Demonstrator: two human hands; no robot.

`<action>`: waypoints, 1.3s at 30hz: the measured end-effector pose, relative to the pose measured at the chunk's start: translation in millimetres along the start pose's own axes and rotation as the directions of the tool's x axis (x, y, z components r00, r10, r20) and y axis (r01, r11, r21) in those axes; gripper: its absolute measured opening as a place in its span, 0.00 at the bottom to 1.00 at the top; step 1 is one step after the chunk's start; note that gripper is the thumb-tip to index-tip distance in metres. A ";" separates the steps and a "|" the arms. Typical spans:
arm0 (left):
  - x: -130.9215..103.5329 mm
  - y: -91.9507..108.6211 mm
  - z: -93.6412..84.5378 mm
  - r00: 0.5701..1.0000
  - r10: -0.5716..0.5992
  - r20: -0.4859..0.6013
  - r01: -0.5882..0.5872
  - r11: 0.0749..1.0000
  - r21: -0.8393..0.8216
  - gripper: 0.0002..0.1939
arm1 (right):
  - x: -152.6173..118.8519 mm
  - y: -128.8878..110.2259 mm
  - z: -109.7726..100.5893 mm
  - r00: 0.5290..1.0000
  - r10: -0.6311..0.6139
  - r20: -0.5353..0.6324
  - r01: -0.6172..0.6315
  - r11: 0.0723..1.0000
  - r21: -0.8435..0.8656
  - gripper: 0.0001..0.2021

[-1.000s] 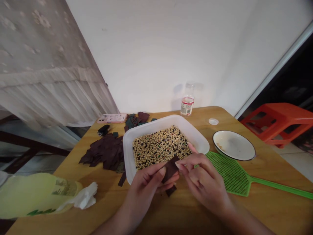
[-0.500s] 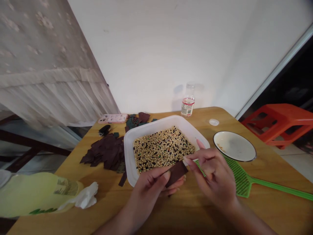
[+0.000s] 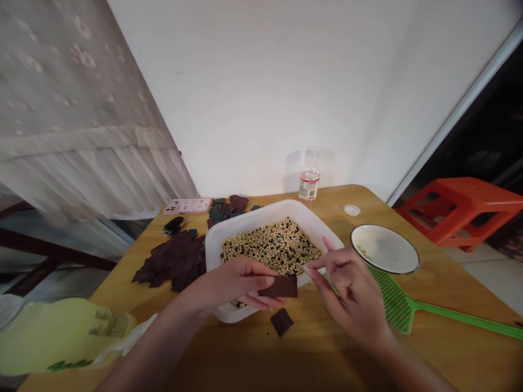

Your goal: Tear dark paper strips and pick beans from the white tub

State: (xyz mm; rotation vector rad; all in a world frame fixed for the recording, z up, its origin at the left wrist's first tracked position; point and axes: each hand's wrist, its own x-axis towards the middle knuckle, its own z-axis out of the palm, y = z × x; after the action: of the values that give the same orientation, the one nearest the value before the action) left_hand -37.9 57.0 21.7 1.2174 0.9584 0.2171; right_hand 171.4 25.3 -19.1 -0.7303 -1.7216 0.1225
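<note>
My left hand [image 3: 245, 283] grips a flat dark brown strip [image 3: 284, 286] between thumb and fingers, above the near edge of a white plastic tub [image 3: 212, 239]. The tub holds a layer of small bead-like grains [image 3: 269, 242], mostly cream with black and a few coloured ones. Just right of the strip, my right hand [image 3: 347, 288] has its thumb and index finger pinched together; whatever is between the tips is too small to make out. A dark brown square piece [image 3: 281, 322] lies on the table below my left hand. Left of the tub is a pile of similar brown pieces [image 3: 174, 261].
A green fly swatter [image 3: 398, 299] and a white plate [image 3: 384, 250] lie on the right. Behind the tub stand a clear bottle [image 3: 309, 182] and its white cap [image 3: 352, 209]. A phone [image 3: 188, 206], black key fob [image 3: 174, 225] and large yellowish bottle [image 3: 61, 335] are leftward.
My left hand has moved slightly left and up, turning the strip more level. The brown square on the table is now in plain view. My right hand keeps its pinch.
</note>
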 end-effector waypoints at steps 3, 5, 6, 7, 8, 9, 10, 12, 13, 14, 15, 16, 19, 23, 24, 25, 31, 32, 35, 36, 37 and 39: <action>5.7 -3.8 -9.6 0.997 -0.039 0.063 0.039 0.999 0.008 0.13 | -2.7 0.0 4.2 0.998 0.012 0.069 -0.014 0.999 0.033 0.17; 10.7 -7.1 -13.3 0.990 -0.076 0.115 0.075 0.997 0.014 0.13 | -3.8 0.5 7.1 0.993 0.029 0.117 -0.036 0.998 0.061 0.17; 13.2 -8.8 -14.9 0.986 -0.091 0.141 0.090 0.996 0.011 0.13 | -4.3 1.0 8.5 0.989 0.044 0.139 -0.055 0.995 0.078 0.17; 15.5 -10.6 -16.5 0.982 -0.098 0.164 0.099 0.995 -0.001 0.13 | -4.8 1.7 9.8 0.985 0.060 0.162 -0.077 0.992 0.098 0.17; 17.4 -12.4 -18.0 0.979 -0.095 0.179 0.100 0.995 -0.021 0.12 | -5.4 2.6 10.8 0.979 0.075 0.191 -0.099 0.988 0.119 0.17; 19.0 -14.0 -19.5 0.978 -0.087 0.191 0.097 0.994 -0.044 0.12 | -5.9 3.7 11.6 0.971 0.087 0.223 -0.121 0.983 0.141 0.17; 20.0 -15.5 -20.8 0.976 -0.077 0.202 0.092 0.994 -0.065 0.12 | -6.4 4.9 12.2 0.962 0.097 0.253 -0.141 0.977 0.162 0.17; 20.9 -17.8 -22.8 0.975 -0.061 0.214 0.081 0.993 -0.090 0.12 | -7.0 7.5 12.4 0.949 0.109 0.296 -0.171 0.966 0.193 0.17; 21.0 -18.5 -23.5 0.975 -0.058 0.215 0.081 0.992 -0.098 0.12 | -7.1 8.8 12.2 0.945 0.113 0.308 -0.180 0.963 0.199 0.17; 21.0 -19.0 -24.1 0.976 -0.059 0.210 0.083 0.990 -0.109 0.12 | -7.2 10.0 11.8 0.942 0.114 0.315 -0.183 0.963 0.200 0.17; 20.9 -19.2 -24.5 0.978 -0.062 0.201 0.088 0.989 -0.123 0.13 | -7.2 10.9 11.3 0.942 0.113 0.317 -0.182 0.963 0.198 0.17; 21.0 -19.2 -24.9 0.980 -0.065 0.188 0.092 0.986 -0.138 0.13 | -7.2 11.6 10.9 0.943 0.110 0.315 -0.178 0.965 0.195 0.17; 20.5 -17.7 -25.5 0.986 -0.061 0.153 0.087 0.982 -0.168 0.15 | -7.6 11.9 10.0 0.952 0.080 0.296 -0.135 0.976 0.172 0.17; 16.4 -13.1 -23.6 0.993 -0.029 0.118 0.051 0.981 -0.189 0.15 | -8.9 8.5 9.7 0.952 -0.027 0.305 -0.002 0.996 0.094 0.15; 14.9 -11.9 -22.8 0.994 -0.022 0.110 0.042 0.982 -0.186 0.15 | -9.0 7.3 9.5 0.951 -0.050 0.305 0.023 0.996 0.089 0.14; 13.4 -10.9 -22.0 0.994 -0.016 0.105 0.035 0.983 -0.179 0.15 | -9.1 6.3 9.3 0.951 -0.066 0.302 0.040 0.995 0.092 0.14; 6.7 -5.9 -23.5 0.990 -0.014 0.139 0.029 0.993 -0.110 0.14 | -9.8 3.1 7.5 0.962 -0.074 0.264 0.061 0.996 0.059 0.13; 5.4 -4.8 -24.1 0.992 -0.009 0.129 0.022 0.995 -0.099 0.14 | -10.3 2.5 7.3 0.956 -0.080 0.282 0.064 0.996 0.065 0.13; 1.0 -1.3 -24.6 0.993 0.005 0.118 0.000 0.999 -0.047 0.15 | -10.9 0.4 6.7 0.942 -0.102 0.318 0.077 0.993 0.090 0.12; -0.2 -0.4 -24.2 0.992 0.008 0.129 -0.004 1.000 -0.027 0.15 | -10.7 -0.2 6.5 0.948 -0.098 0.303 0.073 0.993 0.092 0.13; -1.1 0.2 -23.6 0.990 0.011 0.141 -0.009 1.000 -0.012 0.15 | -10.3 -0.6 6.3 0.957 -0.087 0.275 0.065 0.994 0.091 0.14; -2.0 0.7 -22.1 0.987 0.018 0.162 -0.017 1.000 -0.007 0.14 | -10.2 -1.1 6.5 0.973 -0.069 0.221 0.051 0.995 0.083 0.15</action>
State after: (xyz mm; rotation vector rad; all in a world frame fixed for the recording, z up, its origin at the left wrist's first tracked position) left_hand -54.8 71.4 22.8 1.2193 0.8052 0.1323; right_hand 166.1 21.0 -29.1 -0.6252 -1.9406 0.2355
